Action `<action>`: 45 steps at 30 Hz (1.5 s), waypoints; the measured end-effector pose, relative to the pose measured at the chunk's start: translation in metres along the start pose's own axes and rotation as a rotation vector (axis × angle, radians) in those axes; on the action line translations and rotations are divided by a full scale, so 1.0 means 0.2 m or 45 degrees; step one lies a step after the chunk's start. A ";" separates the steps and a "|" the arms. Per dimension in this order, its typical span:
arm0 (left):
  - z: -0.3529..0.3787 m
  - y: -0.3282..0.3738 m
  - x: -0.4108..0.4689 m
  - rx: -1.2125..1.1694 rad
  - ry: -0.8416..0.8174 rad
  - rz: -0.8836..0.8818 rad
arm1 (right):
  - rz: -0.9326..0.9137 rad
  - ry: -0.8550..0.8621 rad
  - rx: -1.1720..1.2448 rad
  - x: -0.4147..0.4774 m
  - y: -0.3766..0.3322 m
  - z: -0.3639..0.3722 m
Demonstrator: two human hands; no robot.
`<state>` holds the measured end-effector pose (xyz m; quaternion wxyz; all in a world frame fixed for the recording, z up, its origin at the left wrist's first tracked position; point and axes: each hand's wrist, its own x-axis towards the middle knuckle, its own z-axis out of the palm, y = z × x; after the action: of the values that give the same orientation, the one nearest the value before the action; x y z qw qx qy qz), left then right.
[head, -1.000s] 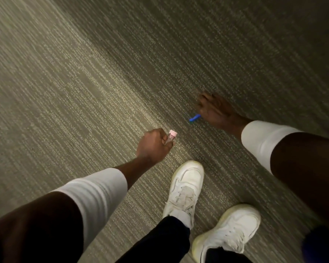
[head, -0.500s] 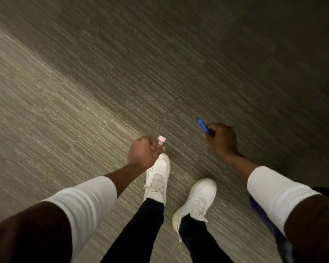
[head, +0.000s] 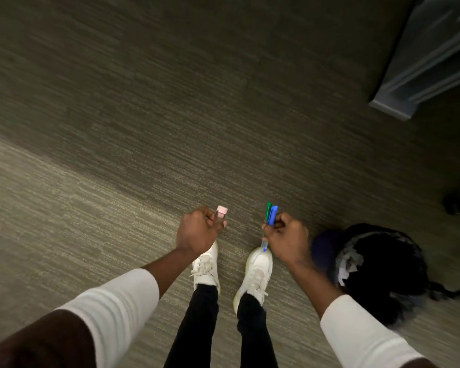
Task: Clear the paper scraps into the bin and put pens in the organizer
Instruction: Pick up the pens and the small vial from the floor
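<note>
two arms in white sleeves reach down from our own head view over a wide grey-green carpet (head: 117, 128), which fills nearly all we see. at the upper right stands the corner of a pale grey cabinet (head: 422, 62), blurred. at the right edge, just beside our right forearm, sits a black bin bag (head: 377, 266) with pale paper scraps (head: 348, 264) showing inside its mouth. below the hands are two white shoes (head: 255, 274) and dark trouser legs.

our left hand (head: 197, 232) is a closed fist, its grip clamped on a pen with a pink cap (head: 221, 212) that pokes up past the thumb. our right hand (head: 287, 240) has its grip closed on a blue pen (head: 272, 215) and a green pen (head: 268, 208), held together and nearly upright, caps pointing away from us, a clear tip hanging below the fist over the right shoe.

no organizer is in view, so we cannot tell which way it lies from either grip. we judge that the pens are gathered and carrying them comes next. the bag lies to the right, nearer the right hand, but that hand holds pens, not scraps. with long axes upright, the pens should drop tip first into a cup.
</note>
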<state>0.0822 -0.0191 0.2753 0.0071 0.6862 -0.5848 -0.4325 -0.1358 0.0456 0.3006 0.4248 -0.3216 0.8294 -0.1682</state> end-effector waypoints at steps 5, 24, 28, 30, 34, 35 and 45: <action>-0.09 0.16 -0.13 0.055 -0.028 0.055 | 0.013 0.039 0.137 -0.12 -0.04 -0.19; -0.52 0.88 -0.75 0.051 -0.039 0.272 | -0.018 0.224 0.240 -0.75 -0.31 -0.83; -0.62 0.97 -0.94 0.075 -0.035 0.328 | -0.058 0.261 0.237 -0.88 -0.41 -0.97; -0.67 1.01 -1.03 0.078 -0.043 0.338 | -0.060 0.280 0.230 -0.94 -0.46 -1.03; -0.77 1.09 -1.20 0.041 -0.037 0.374 | -0.047 0.353 0.283 -1.09 -0.54 -1.12; -0.79 1.11 -1.24 0.031 -0.032 0.389 | -0.047 0.367 0.307 -1.13 -0.56 -1.14; -0.94 1.35 -1.43 -0.057 0.076 0.528 | -0.030 0.389 0.411 -1.43 -0.61 -1.35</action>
<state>-0.0025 0.0327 0.6993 0.1285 0.5632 -0.7033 -0.4142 -0.1840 0.1506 0.6971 0.3382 -0.2299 0.8425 -0.3506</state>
